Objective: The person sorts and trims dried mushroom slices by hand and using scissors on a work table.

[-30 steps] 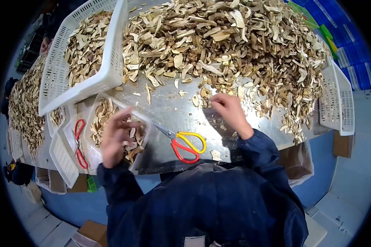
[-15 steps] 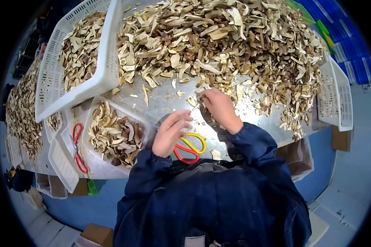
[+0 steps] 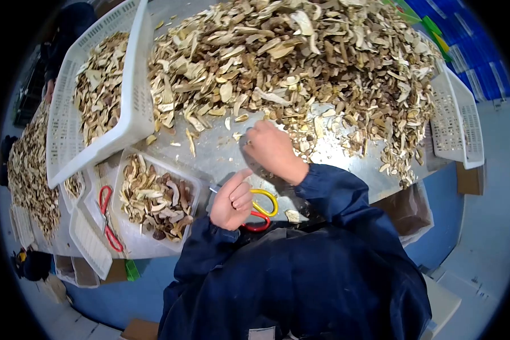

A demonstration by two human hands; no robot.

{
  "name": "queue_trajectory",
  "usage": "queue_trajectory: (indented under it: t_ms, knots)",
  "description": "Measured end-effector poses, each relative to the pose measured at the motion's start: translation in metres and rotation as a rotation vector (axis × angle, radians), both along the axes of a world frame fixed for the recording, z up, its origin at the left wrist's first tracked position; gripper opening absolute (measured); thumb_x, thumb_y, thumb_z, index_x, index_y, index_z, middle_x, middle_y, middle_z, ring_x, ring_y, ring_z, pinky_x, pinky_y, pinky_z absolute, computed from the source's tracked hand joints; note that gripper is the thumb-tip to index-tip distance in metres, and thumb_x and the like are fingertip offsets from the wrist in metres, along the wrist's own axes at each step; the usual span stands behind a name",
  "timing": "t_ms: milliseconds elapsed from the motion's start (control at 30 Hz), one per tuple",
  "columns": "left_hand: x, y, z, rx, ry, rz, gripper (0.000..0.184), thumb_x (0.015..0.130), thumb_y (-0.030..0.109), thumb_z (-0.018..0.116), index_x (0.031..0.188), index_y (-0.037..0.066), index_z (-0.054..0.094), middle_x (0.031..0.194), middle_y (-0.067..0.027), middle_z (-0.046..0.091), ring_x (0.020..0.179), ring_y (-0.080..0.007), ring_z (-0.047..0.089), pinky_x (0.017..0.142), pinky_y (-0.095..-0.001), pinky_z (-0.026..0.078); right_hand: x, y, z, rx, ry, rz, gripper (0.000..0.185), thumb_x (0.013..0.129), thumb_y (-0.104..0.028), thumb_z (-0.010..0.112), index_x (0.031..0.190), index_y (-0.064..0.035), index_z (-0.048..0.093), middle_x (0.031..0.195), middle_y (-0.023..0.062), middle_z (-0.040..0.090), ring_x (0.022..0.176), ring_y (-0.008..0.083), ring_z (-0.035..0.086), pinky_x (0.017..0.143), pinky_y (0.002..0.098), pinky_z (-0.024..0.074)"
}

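My right hand (image 3: 273, 150) is bent down over the metal table (image 3: 209, 144), at the near edge of a large heap of dried mushroom slices (image 3: 323, 68). Its fingertips are pressed together, and what they hold is too small to make out. Palm up, my left hand (image 3: 232, 201) lies over red-and-yellow scissors (image 3: 265, 203), its index finger stretched out and the other fingers curled loosely, with nothing seen in it. Left of that hand, a clear plastic tray (image 3: 197, 195) contains mushroom slices (image 3: 156, 198).
A big white basket (image 3: 135, 73) of slices stands at the left, with red scissors (image 3: 105, 207) and a white lid (image 3: 89, 241) nearer me. At the right is another white basket (image 3: 459, 113). A co-worker's hand (image 3: 50, 90) shows at the upper left.
My left hand has come from over the clear tray to the scissors, its fingers curling more. My right hand has moved left along the heap's edge. The view has shifted slightly.
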State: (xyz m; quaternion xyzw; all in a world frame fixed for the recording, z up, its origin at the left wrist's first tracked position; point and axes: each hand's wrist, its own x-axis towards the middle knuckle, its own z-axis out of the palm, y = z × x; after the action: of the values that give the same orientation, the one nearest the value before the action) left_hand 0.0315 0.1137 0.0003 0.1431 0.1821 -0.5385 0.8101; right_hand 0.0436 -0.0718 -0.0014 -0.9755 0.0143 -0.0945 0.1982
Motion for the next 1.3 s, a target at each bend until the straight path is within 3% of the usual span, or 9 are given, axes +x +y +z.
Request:
queue_trajectory:
  t_ms: [133,367,467,567,667,833,1000,1133,1300]
  knots:
    - [0.003,-0.002,0.022,0.176,-0.075,-0.039,0.028,0.101,0.015,0.035,0.123,0.005,0.049,0.056,0.0066,0.033,0.041,-0.0034,0.033,0.040,-0.0182,0.028,0.010,-0.021,0.002,-0.103,-0.007,-0.151,0.009,0.078,-0.013,0.060,0.079,-0.0051,0.059,0.080,0.0119,0.059,0.075,0.0301,0.062,0.062,0.0397,0.0511]
    - [0.004,-0.003,-0.001,-0.092,0.005,-0.106,0.030,0.100,0.017,0.036,0.123,0.004,0.049,0.059,0.0056,0.037,0.039,-0.0025,0.032,0.037,-0.0182,0.027,-0.018,-0.070,-0.009,-0.190,0.098,-0.115,0.013,0.081,-0.009,0.055,0.093,-0.0060,0.059,0.077,0.0124,0.061,0.067,0.0317,0.062,0.057,0.0399,0.0497]
    - [0.003,-0.012,-0.020,-0.224,-0.028,-0.167,0.031,0.099,0.018,0.039,0.126,0.005,0.048,0.072,0.0033,0.051,0.051,-0.0032,0.048,0.045,-0.0154,0.037,-0.041,-0.071,0.000,0.120,0.069,-0.148,0.010,0.082,-0.011,0.058,0.087,-0.0036,0.055,0.079,0.0147,0.060,0.073,0.0342,0.061,0.062,0.0430,0.0481]
    - [-0.005,-0.038,0.008,0.272,-0.060,-0.213,0.032,0.098,0.020,0.041,0.127,0.008,0.048,0.090,-0.0004,0.060,0.075,-0.0105,0.061,0.062,-0.0183,0.050,-0.069,-0.050,0.032,0.489,0.073,-0.145,0.016,0.084,-0.016,0.059,0.094,-0.0034,0.060,0.078,0.0156,0.062,0.070,0.0320,0.061,0.062,0.0377,0.0474]
    - [-0.010,-0.046,0.009,0.090,-0.020,-0.179,0.036,0.096,0.019,0.046,0.131,0.009,0.046,0.107,-0.0034,0.061,0.100,-0.0171,0.060,0.078,-0.0228,0.052,-0.080,-0.037,0.076,0.675,0.397,-0.012,0.023,0.081,-0.022,0.064,0.096,-0.0046,0.063,0.071,0.0133,0.064,0.062,0.0287,0.063,0.058,0.0334,0.0485]
    - [-0.008,-0.040,-0.018,0.041,0.070,-0.165,0.019,0.098,0.019,0.047,0.111,0.006,0.052,0.078,0.0020,0.045,0.061,-0.0072,0.040,0.051,-0.0185,0.037,-0.047,-0.092,0.019,0.116,0.019,-0.249,0.020,0.080,-0.016,0.061,0.098,-0.0102,0.065,0.079,0.0146,0.064,0.071,0.0318,0.063,0.061,0.0399,0.0499]
    - [-0.007,-0.034,-0.007,-0.040,-0.032,-0.213,0.035,0.096,0.011,0.046,0.131,0.004,0.042,0.085,0.0004,0.047,0.061,-0.0052,0.038,0.049,-0.0166,0.034,-0.041,-0.105,-0.002,-0.099,0.100,-0.251,0.021,0.080,-0.012,0.057,0.100,-0.0109,0.064,0.080,0.0132,0.062,0.073,0.0339,0.062,0.063,0.0436,0.0497]
    - [-0.012,-0.044,0.010,0.148,-0.213,-0.248,0.049,0.095,0.008,0.044,0.143,0.006,0.030,0.100,-0.0038,0.052,0.065,-0.0053,0.041,0.053,-0.0157,0.036,-0.060,-0.101,0.016,0.328,0.211,-0.334,0.018,0.083,-0.016,0.059,0.098,-0.0097,0.067,0.089,0.0141,0.066,0.072,0.0308,0.063,0.062,0.0367,0.0487]
    - [-0.009,-0.054,0.000,0.091,-0.251,-0.341,0.049,0.096,0.013,0.048,0.142,0.009,0.033,0.107,-0.0072,0.055,0.072,-0.0058,0.046,0.061,-0.0184,0.040,-0.091,-0.084,0.032,0.987,0.163,-0.191,0.015,0.086,-0.004,0.056,0.098,-0.0020,0.064,0.087,0.0021,0.065,0.076,0.0077,0.057,0.066,0.0241,0.0458]
